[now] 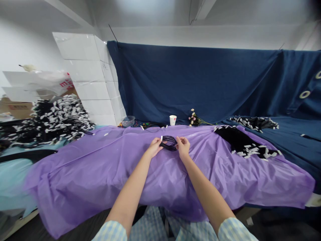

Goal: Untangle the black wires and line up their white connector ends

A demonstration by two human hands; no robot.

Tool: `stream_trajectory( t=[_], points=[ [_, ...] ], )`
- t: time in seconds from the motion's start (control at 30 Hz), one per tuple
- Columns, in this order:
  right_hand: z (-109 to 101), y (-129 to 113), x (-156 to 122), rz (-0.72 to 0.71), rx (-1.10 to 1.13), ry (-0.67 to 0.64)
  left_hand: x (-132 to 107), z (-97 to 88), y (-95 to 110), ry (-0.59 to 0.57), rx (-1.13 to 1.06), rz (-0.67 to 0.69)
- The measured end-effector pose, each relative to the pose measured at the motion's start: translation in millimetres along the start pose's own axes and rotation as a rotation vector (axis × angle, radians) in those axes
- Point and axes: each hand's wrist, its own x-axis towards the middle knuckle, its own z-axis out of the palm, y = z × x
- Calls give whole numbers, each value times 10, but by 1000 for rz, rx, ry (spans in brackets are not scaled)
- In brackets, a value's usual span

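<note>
Between my two hands is a coil of thin black cable (170, 143), held just above the purple sheet. My left hand (154, 147) pinches the coil's left side, where a small white tag (162, 138) sticks up. On the opposite side, the fingers of my right hand (183, 146) close on the loops. The coil forms a flat oval with an open middle. To the right lies a flat bundle of black cables (233, 140) with white ends.
A purple plastic sheet (100, 180) covers the table. At its back stand a paper cup (173, 120), artificial flowers (194, 118) and a clear bowl (128, 121). Left are a heap of black cables with white tags (62, 113) and stacked white boxes (87, 70). Another bundle (258, 123) lies far right.
</note>
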Motion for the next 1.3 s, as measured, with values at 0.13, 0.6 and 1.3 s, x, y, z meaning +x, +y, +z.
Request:
stream_trajectory(
  t=[0.13,0.6,1.3],
  points=[
    [-12,30,4,20,-26,-4,5,-7,1,-13,12,6],
    [-68,-28,-66,-209,-325,-17,21,-35,-26,-38,49,8],
    [-33,-170,-215,-581,-543,-374,32,-49,-31,-48,56,19]
  ],
)
